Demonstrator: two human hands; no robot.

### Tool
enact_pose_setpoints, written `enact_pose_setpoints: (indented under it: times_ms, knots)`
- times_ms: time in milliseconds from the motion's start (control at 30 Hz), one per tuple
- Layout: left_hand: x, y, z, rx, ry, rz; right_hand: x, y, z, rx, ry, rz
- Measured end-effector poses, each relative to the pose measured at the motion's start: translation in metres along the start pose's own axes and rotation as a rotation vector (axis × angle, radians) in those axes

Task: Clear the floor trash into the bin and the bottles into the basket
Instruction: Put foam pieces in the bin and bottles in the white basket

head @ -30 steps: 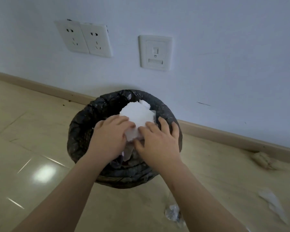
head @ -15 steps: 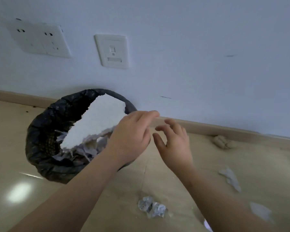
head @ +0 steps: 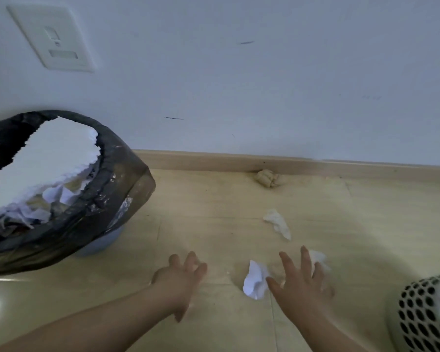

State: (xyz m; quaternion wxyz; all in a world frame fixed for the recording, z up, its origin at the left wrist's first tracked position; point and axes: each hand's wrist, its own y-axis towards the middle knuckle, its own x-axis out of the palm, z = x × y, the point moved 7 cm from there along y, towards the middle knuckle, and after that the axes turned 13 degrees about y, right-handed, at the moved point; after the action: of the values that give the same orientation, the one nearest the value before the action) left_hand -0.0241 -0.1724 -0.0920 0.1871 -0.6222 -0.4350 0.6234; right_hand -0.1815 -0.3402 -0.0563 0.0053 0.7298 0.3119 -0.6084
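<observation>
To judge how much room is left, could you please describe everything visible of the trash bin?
The trash bin stands on the floor at the left, near the wall, cut off by the frame. A crinkled black plastic bag lines it and drapes over its rim; a pale grey-blue base shows below. A white foam slab lies slanted across its mouth, over crumpled paper.

Black-lined bin [head: 127,189] holds a white foam slab [head: 48,158]; a crumpled paper [head: 255,280] lies nearby.
</observation>
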Motion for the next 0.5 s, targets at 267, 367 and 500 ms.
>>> enact_pose_setpoints:
  times_ms: [267,367,500]
  knots:
    - [-0.019,0.008,0.002,-0.044,-0.275,0.308,0.045,-0.014,-0.006,-0.052,0.120,-0.256]
    - [-0.026,0.019,0.001,-0.006,-0.488,0.333,0.050,-0.018,-0.033,-0.209,0.188,-0.293]
    - [-0.040,0.025,0.003,-0.070,-1.125,0.243,0.049,-0.018,-0.054,-0.383,0.320,-0.344]
